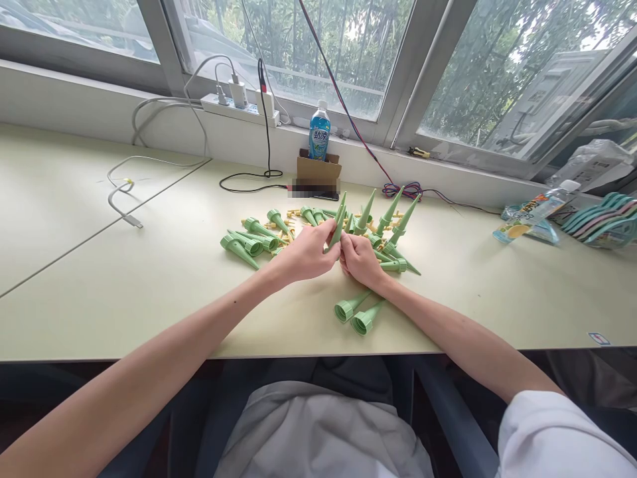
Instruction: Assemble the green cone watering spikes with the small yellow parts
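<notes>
My left hand (312,251) is closed round a green plastic watering spike (339,222), whose pointed end sticks up. Against its lower part, my right hand (359,257) has its fingers curled in; what they pinch is hidden. Behind both hands spreads a pile of green spikes (365,214) mixed with small yellow parts (286,234). Several more spikes (241,247) lie to the left of my left hand. Below my right wrist, two spikes (363,322) rest with their open threaded caps toward me.
A blue-labelled bottle (319,133) stands by a small cardboard box (318,174) near the window. A white cable (127,216) lies on the left. Bundled wires (402,190) sit behind the pile. On the right are a tilted bottle (535,211) and stacked hangers (602,222).
</notes>
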The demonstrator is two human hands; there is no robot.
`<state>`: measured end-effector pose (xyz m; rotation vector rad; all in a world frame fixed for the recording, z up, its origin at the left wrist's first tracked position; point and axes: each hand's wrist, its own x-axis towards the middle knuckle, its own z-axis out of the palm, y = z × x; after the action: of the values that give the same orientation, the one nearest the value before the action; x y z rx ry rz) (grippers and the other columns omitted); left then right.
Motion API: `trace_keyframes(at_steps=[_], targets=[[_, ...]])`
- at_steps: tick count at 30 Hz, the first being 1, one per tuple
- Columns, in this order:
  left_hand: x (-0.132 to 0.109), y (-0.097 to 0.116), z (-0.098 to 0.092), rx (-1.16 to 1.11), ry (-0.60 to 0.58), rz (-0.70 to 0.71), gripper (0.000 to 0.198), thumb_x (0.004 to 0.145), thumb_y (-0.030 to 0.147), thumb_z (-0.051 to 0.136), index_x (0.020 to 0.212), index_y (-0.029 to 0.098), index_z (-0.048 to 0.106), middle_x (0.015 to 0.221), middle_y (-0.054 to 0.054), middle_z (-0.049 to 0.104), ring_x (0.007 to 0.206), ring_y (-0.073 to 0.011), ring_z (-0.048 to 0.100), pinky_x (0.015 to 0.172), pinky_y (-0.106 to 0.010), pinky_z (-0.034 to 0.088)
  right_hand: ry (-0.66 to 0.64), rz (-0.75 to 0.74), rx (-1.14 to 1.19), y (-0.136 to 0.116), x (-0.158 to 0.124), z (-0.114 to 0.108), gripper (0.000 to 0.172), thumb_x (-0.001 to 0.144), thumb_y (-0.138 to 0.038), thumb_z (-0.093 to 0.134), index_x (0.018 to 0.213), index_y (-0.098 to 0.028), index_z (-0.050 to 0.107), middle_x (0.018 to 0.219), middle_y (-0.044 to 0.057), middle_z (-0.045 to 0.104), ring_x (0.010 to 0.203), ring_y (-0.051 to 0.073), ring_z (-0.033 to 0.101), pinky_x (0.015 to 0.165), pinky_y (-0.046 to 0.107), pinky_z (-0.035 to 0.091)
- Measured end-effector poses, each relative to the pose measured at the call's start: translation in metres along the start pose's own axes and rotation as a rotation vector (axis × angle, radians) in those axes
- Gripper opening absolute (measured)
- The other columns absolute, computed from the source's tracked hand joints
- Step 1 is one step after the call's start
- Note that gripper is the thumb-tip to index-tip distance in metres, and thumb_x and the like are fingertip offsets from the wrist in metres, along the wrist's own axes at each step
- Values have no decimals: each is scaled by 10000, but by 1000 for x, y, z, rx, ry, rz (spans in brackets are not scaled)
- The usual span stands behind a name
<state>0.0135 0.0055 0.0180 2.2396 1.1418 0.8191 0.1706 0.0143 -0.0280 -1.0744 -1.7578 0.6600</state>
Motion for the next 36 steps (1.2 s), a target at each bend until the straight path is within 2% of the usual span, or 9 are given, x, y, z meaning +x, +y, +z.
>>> trace_keyframes(at_steps=[10,21,28,32,36], targets=[[-1,0,0,24,-9,2,201,821,254,522,750,227,336,568,40,455,445,-113,384,482,-269,297,-29,-3,-1,0,1,-1,566,960,-605,328,555,-212,372,457,-12,436,450,108,408,455,245,314],[-1,0,1,9,3,8,157,817,246,519,767,228,371,591,31,499,501,-135,493,502,-266,341,-24,6,-6,2,1,-1,562,961,-603,328,559,-213,376,454,-13,438,449,109,409,452,247,319],[0,-2,3,-28,12,12,102,822,253,521,795,223,427,675,14,560,559,-141,572,507,-249,379,-17,10,1,2,1,-1,562,965,-599,327,561,-212,385,451,-14,440,449,108,408,456,247,325],[2,-6,4,-76,13,5,85,824,264,528,817,216,458,805,-10,625,549,-122,588,494,-240,411,-13,14,11,2,1,-1,554,964,-595,338,565,-213,384,450,-16,440,446,109,410,456,248,326],[3,-7,4,-160,-33,-25,86,830,265,530,859,213,468,779,-1,641,489,-109,592,465,-227,442,-12,23,18,2,2,-1,563,957,-611,343,563,-212,392,445,-15,439,446,113,424,452,247,329]])
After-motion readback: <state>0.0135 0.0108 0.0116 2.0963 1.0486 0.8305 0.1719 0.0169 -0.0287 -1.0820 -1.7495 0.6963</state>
